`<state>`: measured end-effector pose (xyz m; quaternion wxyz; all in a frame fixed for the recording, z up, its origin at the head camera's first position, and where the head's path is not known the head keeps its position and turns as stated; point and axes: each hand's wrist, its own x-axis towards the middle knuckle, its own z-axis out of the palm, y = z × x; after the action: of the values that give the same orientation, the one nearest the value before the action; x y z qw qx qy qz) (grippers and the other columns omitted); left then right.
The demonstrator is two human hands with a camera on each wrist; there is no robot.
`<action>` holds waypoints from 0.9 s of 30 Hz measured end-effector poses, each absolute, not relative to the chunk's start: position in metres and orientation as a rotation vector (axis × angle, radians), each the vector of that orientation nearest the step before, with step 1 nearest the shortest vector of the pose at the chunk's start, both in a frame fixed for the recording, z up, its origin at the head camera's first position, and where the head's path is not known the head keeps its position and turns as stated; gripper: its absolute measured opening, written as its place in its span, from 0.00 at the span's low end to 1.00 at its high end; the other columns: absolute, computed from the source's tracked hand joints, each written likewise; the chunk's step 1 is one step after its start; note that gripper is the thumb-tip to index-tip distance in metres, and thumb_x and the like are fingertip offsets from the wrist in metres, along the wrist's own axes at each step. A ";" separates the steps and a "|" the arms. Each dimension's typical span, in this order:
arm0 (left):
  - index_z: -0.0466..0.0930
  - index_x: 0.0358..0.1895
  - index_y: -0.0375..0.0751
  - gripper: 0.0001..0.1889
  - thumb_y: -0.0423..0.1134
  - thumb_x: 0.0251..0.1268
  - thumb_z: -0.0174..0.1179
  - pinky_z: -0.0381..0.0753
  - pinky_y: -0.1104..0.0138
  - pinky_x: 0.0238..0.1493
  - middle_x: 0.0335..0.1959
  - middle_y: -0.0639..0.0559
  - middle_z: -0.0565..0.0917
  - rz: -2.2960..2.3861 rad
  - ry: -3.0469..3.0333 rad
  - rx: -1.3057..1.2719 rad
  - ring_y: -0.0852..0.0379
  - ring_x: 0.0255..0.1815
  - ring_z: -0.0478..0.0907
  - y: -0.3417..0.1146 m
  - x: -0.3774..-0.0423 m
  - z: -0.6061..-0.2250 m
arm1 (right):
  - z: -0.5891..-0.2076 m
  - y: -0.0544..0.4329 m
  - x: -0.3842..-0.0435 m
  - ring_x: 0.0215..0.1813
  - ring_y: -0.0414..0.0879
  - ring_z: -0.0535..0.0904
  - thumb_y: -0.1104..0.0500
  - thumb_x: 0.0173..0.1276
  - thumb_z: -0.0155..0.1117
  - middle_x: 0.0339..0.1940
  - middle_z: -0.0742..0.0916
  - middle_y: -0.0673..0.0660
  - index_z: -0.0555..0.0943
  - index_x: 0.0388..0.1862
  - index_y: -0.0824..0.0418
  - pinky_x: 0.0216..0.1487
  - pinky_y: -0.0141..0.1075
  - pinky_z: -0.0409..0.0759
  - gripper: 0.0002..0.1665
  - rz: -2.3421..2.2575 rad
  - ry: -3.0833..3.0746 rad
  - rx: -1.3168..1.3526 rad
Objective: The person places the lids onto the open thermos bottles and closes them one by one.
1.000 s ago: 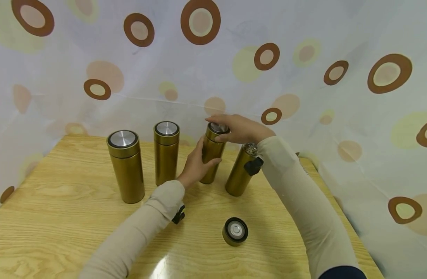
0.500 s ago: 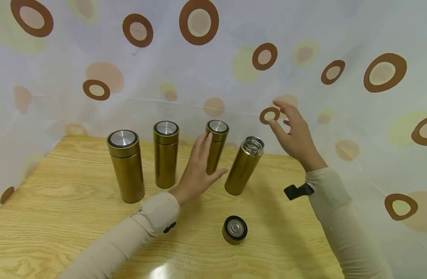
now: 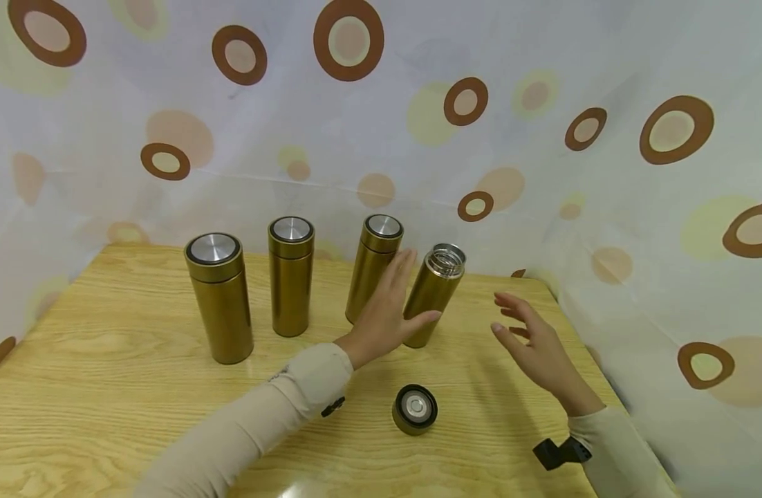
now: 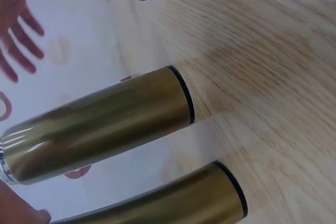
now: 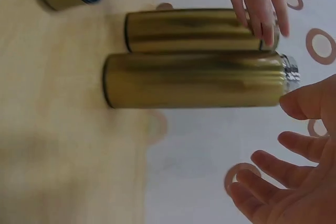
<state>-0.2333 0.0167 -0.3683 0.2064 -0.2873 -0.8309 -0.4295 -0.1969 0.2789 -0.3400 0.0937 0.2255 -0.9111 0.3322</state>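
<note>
A gold thermos bottle without its lid [image 3: 432, 287] stands upright, its steel mouth bare. In front of my left hand [image 3: 384, 321], the fingers are straight and reach toward that bottle; whether they touch it I cannot tell. Behind the same hand is a capped thermos [image 3: 370, 270], partly hidden by the fingers. My right hand [image 3: 539, 353] hovers right of the uncapped bottle, fingers loosely bent, holding nothing; in the right wrist view its fingers [image 5: 273, 169] are spread. A loose thermos lid [image 3: 415, 409] lies underside up nearer the front.
Two more capped thermos bottles [image 3: 292, 280] [image 3: 220, 304] stand upright at the left on the wooden table [image 3: 107, 401]. Behind the table's back edge hangs a white cloth [image 3: 263, 131] with brown and pastel circles, which continues along the right side.
Both hands have left the third bottle, whose lid the right hand covered. The right hand swung right, then lowered. The left hand moved right toward the uncapped bottle.
</note>
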 end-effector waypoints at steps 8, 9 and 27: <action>0.37 0.78 0.44 0.51 0.54 0.63 0.63 0.53 0.54 0.74 0.77 0.46 0.47 -1.447 -2.460 -0.700 0.51 0.77 0.46 0.032 -0.250 -0.367 | -0.362 0.270 -0.165 0.63 0.63 0.70 0.58 0.74 0.55 0.66 0.72 0.65 0.64 0.70 0.63 0.53 0.59 0.75 0.27 1.060 -2.826 0.762; 0.37 0.78 0.44 0.51 0.54 0.63 0.63 0.53 0.54 0.74 0.77 0.46 0.47 -1.448 -2.469 -0.689 0.51 0.77 0.46 0.033 -0.252 -0.367 | -0.363 0.269 -0.162 0.62 0.63 0.70 0.58 0.74 0.55 0.66 0.73 0.64 0.65 0.69 0.62 0.53 0.59 0.75 0.27 1.066 -2.838 0.775; 0.44 0.77 0.42 0.49 0.51 0.61 0.66 0.68 0.52 0.66 0.72 0.42 0.63 -1.618 -2.537 -0.732 0.46 0.70 0.64 0.031 -0.273 -0.374 | -0.387 0.252 -0.142 0.64 0.65 0.69 0.52 0.68 0.63 0.66 0.73 0.63 0.64 0.69 0.64 0.54 0.62 0.73 0.35 1.093 -3.011 0.930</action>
<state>-0.2733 0.0309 -0.3739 0.0225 -0.2362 -0.8189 -0.5225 -0.1422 0.2519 -0.3866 -0.0970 0.2776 -0.8985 0.3260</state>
